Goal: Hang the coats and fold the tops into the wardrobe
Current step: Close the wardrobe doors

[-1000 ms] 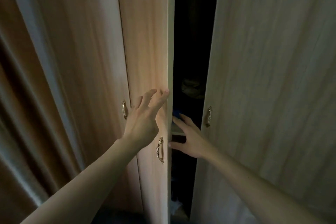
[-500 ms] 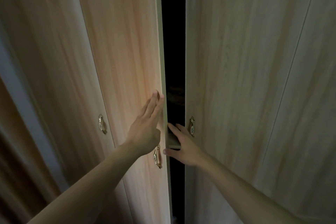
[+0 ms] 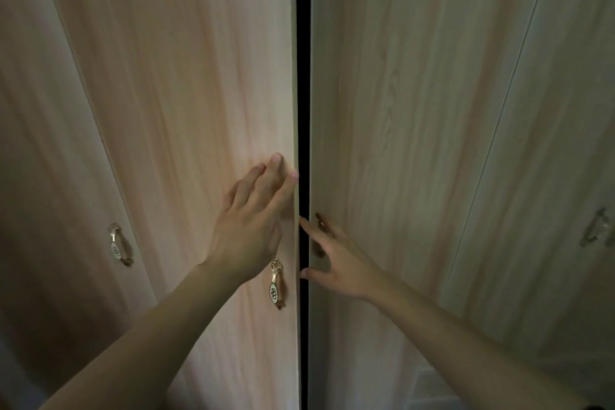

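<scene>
While the wardrobe stood almost closed, its upright gap at mid-frame, the left grip pressed flat, fingers straight, on the left door, the right grip, spread, touching the right door just across it.

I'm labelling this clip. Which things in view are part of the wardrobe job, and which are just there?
Part of the job:
left hand, flat on the left door
right hand, at the right door edge
dark gap between them

Just there:
untouched handle by the left hand
far-left handle
far-right handle
</scene>
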A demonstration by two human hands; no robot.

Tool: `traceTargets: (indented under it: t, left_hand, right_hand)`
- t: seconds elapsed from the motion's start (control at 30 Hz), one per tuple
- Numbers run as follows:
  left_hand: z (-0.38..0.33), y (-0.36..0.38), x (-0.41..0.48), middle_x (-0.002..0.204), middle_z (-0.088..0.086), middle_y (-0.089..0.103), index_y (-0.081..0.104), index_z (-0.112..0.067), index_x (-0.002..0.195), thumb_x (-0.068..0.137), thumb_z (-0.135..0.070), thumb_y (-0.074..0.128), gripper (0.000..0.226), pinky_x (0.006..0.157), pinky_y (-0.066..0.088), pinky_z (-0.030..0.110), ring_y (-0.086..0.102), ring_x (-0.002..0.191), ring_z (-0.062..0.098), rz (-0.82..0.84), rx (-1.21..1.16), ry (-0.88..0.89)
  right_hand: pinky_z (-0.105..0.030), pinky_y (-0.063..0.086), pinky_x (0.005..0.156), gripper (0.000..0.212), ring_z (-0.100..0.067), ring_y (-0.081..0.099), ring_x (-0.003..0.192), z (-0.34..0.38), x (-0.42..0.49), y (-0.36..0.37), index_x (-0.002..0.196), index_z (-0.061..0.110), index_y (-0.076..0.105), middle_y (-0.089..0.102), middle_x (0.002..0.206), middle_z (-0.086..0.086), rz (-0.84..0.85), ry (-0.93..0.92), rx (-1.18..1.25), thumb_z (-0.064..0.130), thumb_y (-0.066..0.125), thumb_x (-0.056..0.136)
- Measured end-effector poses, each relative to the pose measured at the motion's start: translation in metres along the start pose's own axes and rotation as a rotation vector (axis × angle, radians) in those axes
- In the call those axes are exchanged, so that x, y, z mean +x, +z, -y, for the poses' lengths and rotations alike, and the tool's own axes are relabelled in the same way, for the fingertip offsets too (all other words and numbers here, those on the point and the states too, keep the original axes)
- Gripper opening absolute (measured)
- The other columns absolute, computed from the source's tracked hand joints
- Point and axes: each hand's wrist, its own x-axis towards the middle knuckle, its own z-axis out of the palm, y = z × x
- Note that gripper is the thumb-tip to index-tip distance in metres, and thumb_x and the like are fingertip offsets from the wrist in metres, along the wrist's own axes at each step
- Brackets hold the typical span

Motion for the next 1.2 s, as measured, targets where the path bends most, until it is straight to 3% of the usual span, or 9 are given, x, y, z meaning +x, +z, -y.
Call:
traceTargets:
  t: [0.1,0.37,0.53,0.63,0.77,0.9,1.07,1.2]
  left_hand:
    - [0.004,0.007,0.008,0.166,0.005,0.008,0.024,-0.023,0.156,0.085,-0.013,0.060,0.080,0.110,0.032,0.046,0.018,0.148,0.030,-0.025,-0.015,0.006]
    - [0.008,0.023,0.025,0.166,0.004,0.007,0.021,-0.026,0.156,0.080,-0.004,0.059,0.088,0.114,0.027,0.046,0.017,0.148,0.030,0.019,0.011,0.022]
    - [0.004,0.030,0.037,0.166,0.004,0.007,0.021,-0.025,0.156,0.082,-0.004,0.059,0.086,0.114,0.030,0.050,0.016,0.149,0.030,0.035,0.017,-0.007]
    - [0.000,0.036,0.042,0.166,0.003,0.005,0.022,-0.024,0.156,0.081,-0.005,0.059,0.086,0.114,0.028,0.046,0.016,0.149,0.029,0.043,0.029,-0.020]
    - [-0.001,0.042,0.049,0.166,0.001,0.001,0.020,-0.025,0.157,0.080,-0.007,0.062,0.089,0.116,0.024,0.041,0.015,0.149,0.028,0.071,0.040,-0.048]
    - [-0.006,0.044,0.057,0.166,0.001,0.004,0.019,-0.022,0.157,0.078,-0.008,0.063,0.091,0.115,0.028,0.044,0.016,0.149,0.027,0.079,0.024,-0.073]
    - [-0.005,0.053,0.063,0.166,-0.002,0.001,0.014,-0.018,0.158,0.078,-0.010,0.060,0.093,0.118,0.029,0.043,0.011,0.151,0.023,0.123,-0.005,-0.132]
    - [-0.004,0.059,0.075,0.166,-0.002,0.008,0.024,-0.018,0.156,0.073,-0.006,0.061,0.092,0.115,0.029,0.041,0.020,0.148,0.028,0.102,-0.017,-0.134]
  right_hand:
    - [-0.044,0.028,0.118,0.094,-0.030,0.018,0.148,-0.004,0.006,0.002,0.153,0.045,0.003,-0.001,0.164,-0.009,-0.029,0.010,-0.036,0.047,0.069,0.085]
    - [-0.027,0.027,0.113,0.086,-0.023,0.016,0.149,-0.038,0.021,-0.008,0.153,0.044,0.010,0.002,0.164,-0.008,-0.025,-0.062,-0.049,0.049,0.065,0.087]
    - [-0.038,0.026,0.118,0.085,-0.023,0.015,0.149,-0.050,0.028,-0.022,0.153,0.045,0.009,-0.001,0.164,-0.007,-0.009,-0.087,-0.080,0.049,0.064,0.088]
    - [-0.045,0.029,0.117,0.085,-0.023,0.010,0.150,-0.062,0.032,-0.026,0.152,0.042,0.012,0.007,0.163,-0.008,-0.037,-0.081,-0.083,0.047,0.065,0.086]
    - [-0.043,0.026,0.117,0.086,-0.019,0.010,0.148,-0.071,0.037,-0.030,0.154,0.030,0.015,0.016,0.160,-0.006,-0.054,-0.079,-0.088,0.040,0.068,0.087]
    - [-0.048,0.028,0.115,0.089,-0.028,0.014,0.148,-0.082,0.042,-0.026,0.153,0.038,0.008,0.007,0.162,-0.007,-0.051,-0.021,-0.123,0.049,0.065,0.085]
    - [-0.043,0.037,0.109,0.086,-0.027,0.031,0.137,-0.086,0.044,-0.023,0.152,0.032,0.018,0.021,0.153,-0.001,-0.114,-0.066,-0.148,0.047,0.066,0.082]
    - [-0.042,0.026,0.117,0.079,-0.026,0.020,0.144,-0.092,0.050,-0.029,0.149,0.026,0.030,0.027,0.154,-0.007,-0.280,-0.101,-0.223,0.048,0.064,0.082]
